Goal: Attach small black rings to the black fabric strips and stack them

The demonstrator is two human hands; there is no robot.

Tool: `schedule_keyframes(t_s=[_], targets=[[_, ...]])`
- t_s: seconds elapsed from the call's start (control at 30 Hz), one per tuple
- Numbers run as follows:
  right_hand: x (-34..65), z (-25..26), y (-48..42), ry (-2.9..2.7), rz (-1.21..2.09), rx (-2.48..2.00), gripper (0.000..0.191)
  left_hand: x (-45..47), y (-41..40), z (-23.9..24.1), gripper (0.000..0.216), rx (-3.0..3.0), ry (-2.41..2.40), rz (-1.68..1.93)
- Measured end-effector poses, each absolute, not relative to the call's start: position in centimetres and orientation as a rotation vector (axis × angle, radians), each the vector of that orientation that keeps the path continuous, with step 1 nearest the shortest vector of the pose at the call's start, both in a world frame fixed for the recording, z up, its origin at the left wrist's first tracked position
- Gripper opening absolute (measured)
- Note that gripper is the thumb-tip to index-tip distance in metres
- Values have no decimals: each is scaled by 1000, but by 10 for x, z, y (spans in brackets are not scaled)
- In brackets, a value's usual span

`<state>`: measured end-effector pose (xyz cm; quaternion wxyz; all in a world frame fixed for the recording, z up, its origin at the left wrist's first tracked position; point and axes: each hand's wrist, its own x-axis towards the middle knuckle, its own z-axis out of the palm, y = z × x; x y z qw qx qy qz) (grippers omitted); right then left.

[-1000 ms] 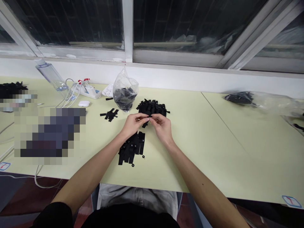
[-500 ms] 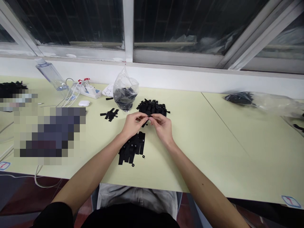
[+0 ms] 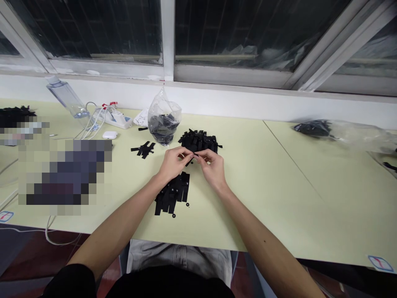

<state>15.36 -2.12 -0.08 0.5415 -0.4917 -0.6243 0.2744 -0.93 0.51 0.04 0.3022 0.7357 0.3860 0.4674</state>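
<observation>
My left hand (image 3: 174,162) and my right hand (image 3: 210,164) meet over the pale green table (image 3: 266,194), fingers pinched together on one small black strap piece (image 3: 190,159). Just behind my hands lies a loose heap of black strap pieces (image 3: 200,140). Under my left wrist sits a neat row of black straps (image 3: 173,192), with a tiny black ring (image 3: 173,215) beside it.
A clear plastic bag of black parts (image 3: 163,120) stands behind the heap. A few stray straps (image 3: 143,149) lie to its left. Further left are a water bottle (image 3: 66,98), a power strip with cables (image 3: 114,118) and a white earbud case (image 3: 109,135). Another plastic bag (image 3: 341,131) lies at the far right.
My hands have barely shifted; the fingers keep working the same small strap piece at the same spot.
</observation>
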Motion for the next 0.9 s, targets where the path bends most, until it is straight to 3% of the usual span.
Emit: schedule_keyframes(t_s=[0.67, 0.9], targets=[[163, 0, -14, -1280, 605, -1196, 12, -14, 10, 1, 23, 2050, 1036, 1245], [164, 0, -12, -1223, 626, -1178, 15, -13, 24, -14, 11, 2330, 1111, 835]])
